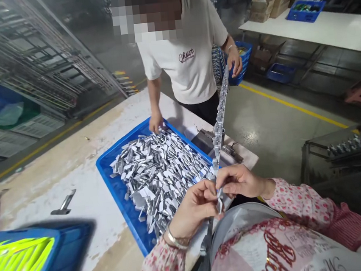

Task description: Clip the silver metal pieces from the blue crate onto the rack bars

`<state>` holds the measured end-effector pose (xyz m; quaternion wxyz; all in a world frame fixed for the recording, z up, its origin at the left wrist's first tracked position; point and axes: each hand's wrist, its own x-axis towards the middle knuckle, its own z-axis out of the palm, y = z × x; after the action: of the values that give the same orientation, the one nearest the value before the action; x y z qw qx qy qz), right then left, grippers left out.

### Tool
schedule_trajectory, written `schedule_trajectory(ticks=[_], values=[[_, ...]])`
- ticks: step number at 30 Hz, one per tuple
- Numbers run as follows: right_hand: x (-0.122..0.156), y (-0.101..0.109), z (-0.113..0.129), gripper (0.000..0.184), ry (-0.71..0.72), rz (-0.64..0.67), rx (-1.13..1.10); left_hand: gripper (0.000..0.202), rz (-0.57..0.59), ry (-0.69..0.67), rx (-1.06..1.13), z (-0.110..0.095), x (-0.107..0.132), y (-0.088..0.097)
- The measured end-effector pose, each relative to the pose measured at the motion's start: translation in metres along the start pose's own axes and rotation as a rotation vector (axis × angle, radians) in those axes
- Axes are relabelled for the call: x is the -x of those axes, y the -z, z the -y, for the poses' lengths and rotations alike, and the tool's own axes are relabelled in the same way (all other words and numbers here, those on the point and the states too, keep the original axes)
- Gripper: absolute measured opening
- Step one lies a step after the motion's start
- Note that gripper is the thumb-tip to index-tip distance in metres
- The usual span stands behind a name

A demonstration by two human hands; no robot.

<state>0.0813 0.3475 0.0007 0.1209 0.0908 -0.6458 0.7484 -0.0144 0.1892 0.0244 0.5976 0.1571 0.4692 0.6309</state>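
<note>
Head view. The left hand and right hand meet just past the near right corner of the shallow blue plastic tray, fingertips of both pinching the lower end of a long rod strung with small silver metal tags; the rod slants up and away, probably so the stacked pieces stay seated. Loose silver metal tags heap inside the tray, within easy reach. Beyond the tray's far edge a co-worker's hand rests on the rim. Left of the tray, a small metal bracket lies on the worn white tabletop.
</note>
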Motion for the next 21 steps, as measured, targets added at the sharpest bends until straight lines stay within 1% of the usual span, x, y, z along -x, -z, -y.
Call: schedule_trajectory(ticks=[2,3,4,5,6,7,8,9,10,12,13,15,17,21], values=[[-0.001,0.001,0.007,0.017,0.143,0.027,0.246,0.039,-0.039,-0.017,-0.035,-0.002,-0.002,0.002],[-0.001,0.001,0.008,0.021,0.193,0.018,0.345,0.037,-0.07,-0.059,-0.063,-0.004,-0.003,0.005],[0.0,0.001,0.007,0.027,0.217,-0.029,0.41,0.035,-0.113,-0.124,-0.096,-0.007,-0.004,0.008],[0.001,0.002,0.003,0.032,0.21,-0.118,0.445,0.034,-0.167,-0.201,-0.131,-0.01,-0.007,0.012],[0.002,0.003,-0.004,0.035,0.181,-0.238,0.464,0.034,-0.232,-0.287,-0.166,-0.013,-0.011,0.018],[0.003,0.006,-0.012,0.034,0.139,-0.361,0.488,0.034,-0.303,-0.372,-0.199,-0.016,-0.015,0.023],[0.003,0.01,-0.022,0.031,0.092,-0.451,0.532,0.033,-0.375,-0.45,-0.235,-0.018,-0.021,0.029],[0.003,0.015,-0.034,0.029,0.043,-0.495,0.602,0.031,-0.437,-0.512,-0.279,-0.02,-0.028,0.034],[0.002,0.019,-0.045,0.029,-0.006,-0.485,0.691,0.029,-0.484,-0.553,-0.33,-0.02,-0.035,0.039],[-0.002,0.025,-0.066,0.034,-0.101,-0.371,0.875,0.026,-0.535,-0.588,-0.453,-0.019,-0.048,0.047],[-0.005,0.027,-0.074,0.036,-0.147,-0.308,0.955,0.026,-0.544,-0.595,-0.521,-0.017,-0.054,0.049],[-0.01,0.028,-0.088,0.038,-0.222,-0.223,1.064,0.027,-0.544,-0.616,-0.645,-0.014,-0.064,0.052],[-0.015,0.028,-0.096,0.033,-0.248,-0.161,1.116,0.027,-0.532,-0.644,-0.729,-0.011,-0.07,0.053],[-0.018,0.029,-0.102,0.026,-0.228,-0.091,1.123,0.027,-0.492,-0.702,-0.821,-0.011,-0.075,0.054]])
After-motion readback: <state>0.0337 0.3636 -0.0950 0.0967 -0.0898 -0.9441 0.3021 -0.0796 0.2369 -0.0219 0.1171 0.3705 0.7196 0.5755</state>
